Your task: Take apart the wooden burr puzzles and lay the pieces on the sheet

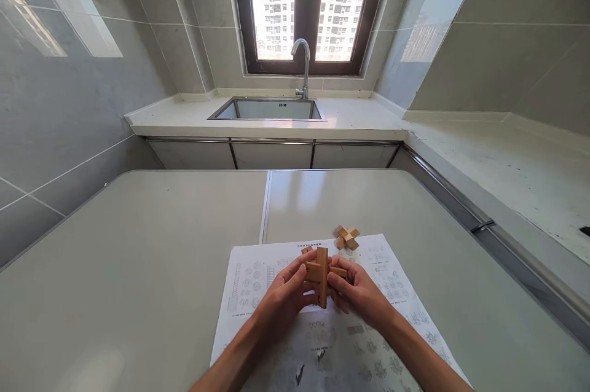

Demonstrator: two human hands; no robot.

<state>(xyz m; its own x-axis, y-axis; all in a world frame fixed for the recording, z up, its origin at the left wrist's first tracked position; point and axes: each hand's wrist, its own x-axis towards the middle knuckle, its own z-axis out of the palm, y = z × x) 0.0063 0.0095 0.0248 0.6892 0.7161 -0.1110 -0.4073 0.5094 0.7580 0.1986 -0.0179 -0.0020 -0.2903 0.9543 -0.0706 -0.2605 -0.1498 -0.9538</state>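
Between my two hands is a wooden interlocking burr puzzle (322,278), its brown bars crossing one another, with one long bar upright at the front. My left hand (289,287) grips it from the left, thumb on a crossing bar. On the right, my right hand (353,284) pinches a bar that sticks out sideways. Some of the puzzle's far side is hidden by my fingers. Beneath both hands lies a large printed sheet (249,312) covered in small diagrams. A second, smaller wooden burr puzzle (346,237) sits at the sheet's far edge, beyond my right hand.
The sheet rests on a pale table (152,294) with a seam down its far half. Past the table are a counter (359,112), a steel-rimmed sink (271,110) and a faucet (305,66) under a window. Another counter (520,158) runs along the right.
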